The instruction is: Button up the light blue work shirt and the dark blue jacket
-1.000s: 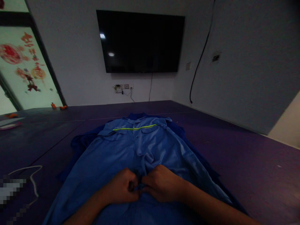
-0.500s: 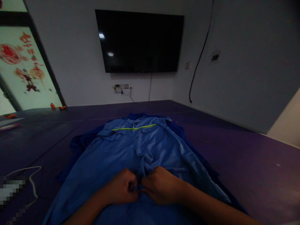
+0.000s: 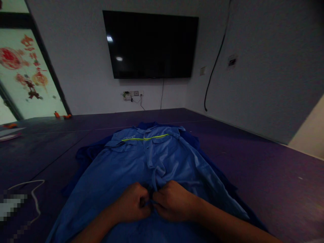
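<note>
A blue work jacket (image 3: 111,175) lies front side up before me, its collar pointing away. Darker blue sleeves show at its sides, and a yellow-green stripe crosses the chest above two pocket flaps. Along the front opening, low on the jacket, my left hand (image 3: 135,202) is closed in a pinch on the cloth edge. Close beside it, my right hand (image 3: 174,200) also pinches the front edge, fingertips nearly touching the left ones. The placket above the hands is bunched into a fold. Any button between the fingers is hidden.
The jacket rests on a purple surface (image 3: 253,168). At the left lie a white cable (image 3: 36,199) and a pixelated patch. Small orange objects (image 3: 57,114) sit near the glass door (image 3: 48,98). A television (image 3: 154,47) hangs on the wall, with a black cable (image 3: 215,64) dangling to its right.
Both hands keep their pinch on the jacket front and have shifted only very slightly toward me. The jacket otherwise lies as before.
</note>
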### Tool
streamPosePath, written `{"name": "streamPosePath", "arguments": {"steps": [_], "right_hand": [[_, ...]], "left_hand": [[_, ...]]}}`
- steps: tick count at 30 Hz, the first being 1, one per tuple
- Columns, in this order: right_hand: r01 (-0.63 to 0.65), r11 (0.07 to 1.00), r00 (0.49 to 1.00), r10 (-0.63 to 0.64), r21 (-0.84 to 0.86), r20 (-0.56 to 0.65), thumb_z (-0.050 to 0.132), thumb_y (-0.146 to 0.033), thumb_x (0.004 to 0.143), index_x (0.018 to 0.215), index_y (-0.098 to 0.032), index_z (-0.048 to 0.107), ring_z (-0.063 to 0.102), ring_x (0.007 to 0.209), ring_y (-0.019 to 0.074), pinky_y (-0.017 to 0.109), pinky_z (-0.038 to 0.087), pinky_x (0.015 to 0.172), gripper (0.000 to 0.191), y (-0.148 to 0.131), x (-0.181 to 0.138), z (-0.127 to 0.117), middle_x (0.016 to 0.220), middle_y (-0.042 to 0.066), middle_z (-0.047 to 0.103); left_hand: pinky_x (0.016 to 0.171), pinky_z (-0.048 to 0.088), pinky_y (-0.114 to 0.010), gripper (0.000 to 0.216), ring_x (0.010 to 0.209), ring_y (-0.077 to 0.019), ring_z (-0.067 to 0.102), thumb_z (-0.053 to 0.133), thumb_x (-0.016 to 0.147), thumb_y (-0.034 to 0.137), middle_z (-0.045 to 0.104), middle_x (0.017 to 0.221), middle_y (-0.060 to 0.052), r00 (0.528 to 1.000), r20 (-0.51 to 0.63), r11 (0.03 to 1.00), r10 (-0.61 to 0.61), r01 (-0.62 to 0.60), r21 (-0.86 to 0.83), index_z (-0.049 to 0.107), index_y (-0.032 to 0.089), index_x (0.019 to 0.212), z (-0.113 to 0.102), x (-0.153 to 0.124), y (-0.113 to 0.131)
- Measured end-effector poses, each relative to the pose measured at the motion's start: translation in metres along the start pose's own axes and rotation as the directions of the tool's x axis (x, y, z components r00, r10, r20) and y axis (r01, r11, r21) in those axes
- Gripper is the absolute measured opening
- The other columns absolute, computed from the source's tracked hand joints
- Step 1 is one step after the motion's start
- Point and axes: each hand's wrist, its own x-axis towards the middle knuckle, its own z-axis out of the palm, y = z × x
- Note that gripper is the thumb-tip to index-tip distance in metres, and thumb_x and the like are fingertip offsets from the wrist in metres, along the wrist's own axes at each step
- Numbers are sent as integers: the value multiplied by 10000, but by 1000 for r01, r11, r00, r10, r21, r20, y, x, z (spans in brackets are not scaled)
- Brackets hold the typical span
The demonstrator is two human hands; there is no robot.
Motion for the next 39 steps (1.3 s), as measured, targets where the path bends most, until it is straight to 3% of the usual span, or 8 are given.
{"name": "streamPosePath", "arguments": {"steps": [8, 13, 22, 27, 29, 32, 35, 39], "right_hand": [[-66, 991, 996, 72, 117, -49, 479, -238, 709, 684, -162, 534, 500, 495, 103, 238, 219, 441, 97, -3, 1, 3, 597, 14, 603], [-150, 924, 980, 187, 351, -71, 502, -259, 669, 617, -164, 496, 417, 457, 80, 211, 227, 444, 109, -2, -1, -10, 501, -36, 479], [-158, 381, 984, 140, 911, 112, 422, -362, 741, 525, -145, 457, 371, 484, 83, 209, 315, 480, 308, 11, -6, -39, 492, -26, 380], [-314, 217, 946, -10, 924, 324, 382, -376, 822, 932, -93, 582, 406, 401, 74, 177, 332, 417, 363, 2, 0, -31, 516, -28, 481], [-299, 298, 946, 215, 907, 242, 300, -385, 876, 1013, -113, 558, 418, 403, 79, 177, 348, 427, 400, 4, 4, -21, 512, -32, 477], [-396, 557, 817, 577, 730, 3, 303, -324, 889, 940, -138, 593, 534, 587, 116, 219, 425, 585, 349, 17, 7, -5, 643, 17, 566], [-554, 654, 715, 690, 515, -107, 405, -209, 834, 1078, -158, 558, 560, 906, 160, 274, 415, 817, 292, 32, 8, 10, 989, 82, 599], [-641, 709, 723, 686, 293, -80, 423, -111, 776, 1213, -171, 480, 516, 1049, 185, 290, 398, 871, 445, 45, 15, 15, 1231, 118, 480]], "left_hand": [[509, 256, -204, 180, 501, -65, 396, 526, 605, 181, 407, 485, 57, 999, -50, 998, 9, -6, 60, 384, 157, 496, 1, 0, 1], [467, 258, -193, 360, 499, -54, 368, 689, 552, 379, 419, 520, 65, 991, 120, 998, 59, -56, -29, 408, 158, 514, -8, -3, -4], [407, 259, -189, 470, 444, -57, 379, 622, 564, 606, 442, 488, 53, 867, 465, 909, 178, 36, -416, 466, 164, 536, -15, -18, -2], [443, 341, -186, 556, 475, -75, 442, 645, 448, 678, 509, 522, 41, 793, 579, 853, 192, 157, -498, 579, 163, 647, -9, -15, -7], [437, 329, -174, 516, 462, -64, 435, 665, 492, 626, 513, 531, 43, 855, 502, 849, 130, 165, -501, 583, 149, 669, -8, -9, -8], [430, 307, -169, 436, 432, -55, 408, 588, 652, 558, 492, 518, 51, 982, 169, 877, -83, 153, -456, 570, 130, 730, -7, 4, -11], [524, 370, -190, 331, 558, -98, 511, 440, 804, 429, 572, 625, -1, 949, -230, 956, -215, 157, -246, 579, 129, 797, -5, 16, -22], [740, 419, -247, 303, 878, -165, 584, 368, 846, 283, 638, 957, -74, 881, -422, 970, -212, 241, 18, 550, 169, 1060, -5, 32, -40]]}}
